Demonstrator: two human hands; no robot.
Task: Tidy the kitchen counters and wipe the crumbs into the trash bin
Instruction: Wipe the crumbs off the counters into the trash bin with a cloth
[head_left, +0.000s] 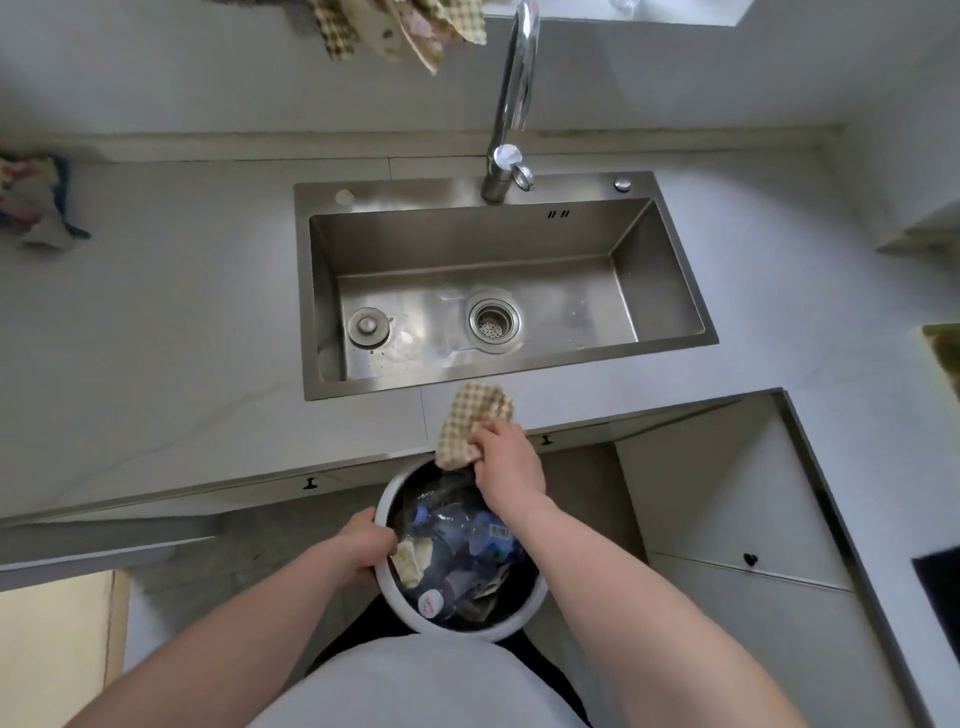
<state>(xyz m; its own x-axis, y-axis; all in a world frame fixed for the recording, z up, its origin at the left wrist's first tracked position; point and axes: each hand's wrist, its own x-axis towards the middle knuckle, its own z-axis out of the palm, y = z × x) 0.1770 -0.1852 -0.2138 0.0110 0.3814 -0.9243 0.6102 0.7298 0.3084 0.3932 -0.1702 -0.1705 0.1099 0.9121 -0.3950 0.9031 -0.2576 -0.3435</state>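
- Trash bin: round, white-rimmed, dark inside, held below the front edge of the counter, directly under the spot being wiped. It holds crushed clear plastic bottles, one with a barcode label, and pale crumpled scraps.
- Left hand: fingers curled over the bin's near-left rim, gripping it.
- Right hand: clutches a checked cloth, beige and white, bunched; the cloth lies on the counter edge and hangs partly over the bin's far rim.
- Counter: pale grey, smooth, stone-like, with a faint seam; it turns an L-corner to the right. No crumbs can be made out on it at this sharpness.
- Sink: rectangular, brushed steel, set into the counter just behind the cloth. A round strainer drain sits mid-basin; a loose metal stopper lies to its left, amid water spots.
- Faucet: chromed, tall gooseneck, rising from the sink's back ledge.
- A crumpled multicoloured rag lies on the counter far left, well apart from the work.
- Checked towels hang against the wall above.
- Cabinet fronts below the counter are plain grey with small dark pulls.
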